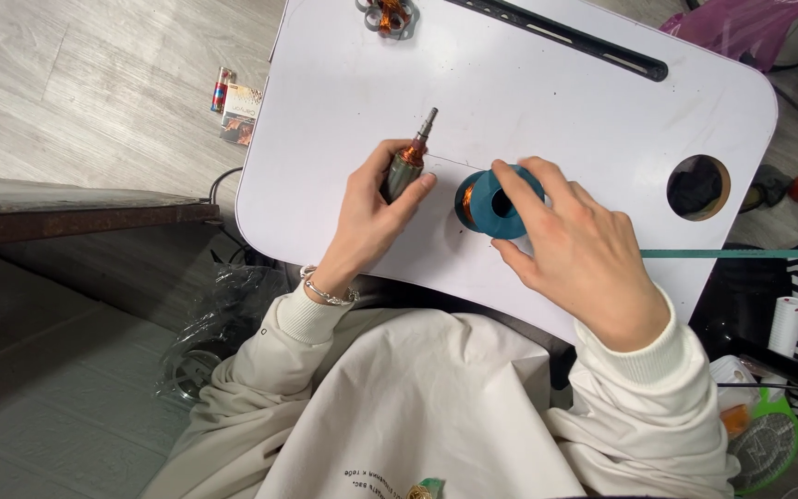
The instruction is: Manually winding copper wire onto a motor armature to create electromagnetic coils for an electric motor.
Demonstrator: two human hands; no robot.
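Note:
My left hand point(367, 217) grips a small motor armature point(408, 162) with copper windings and a steel shaft that points away from me, over the white lap table point(528, 102). My right hand point(574, 245) holds a teal spool of copper wire point(494, 205) lying on its side on the table, fingers curled over its rim. The armature and the spool are a short distance apart near the table's near edge.
Another copper-wound part point(387, 16) lies at the table's far edge. A black slot point(565, 37) and a round cup hole point(697, 188) are in the table. A green ruler point(731, 253) sticks out to the right. A lighter and small pack point(235, 102) lie on the floor at left.

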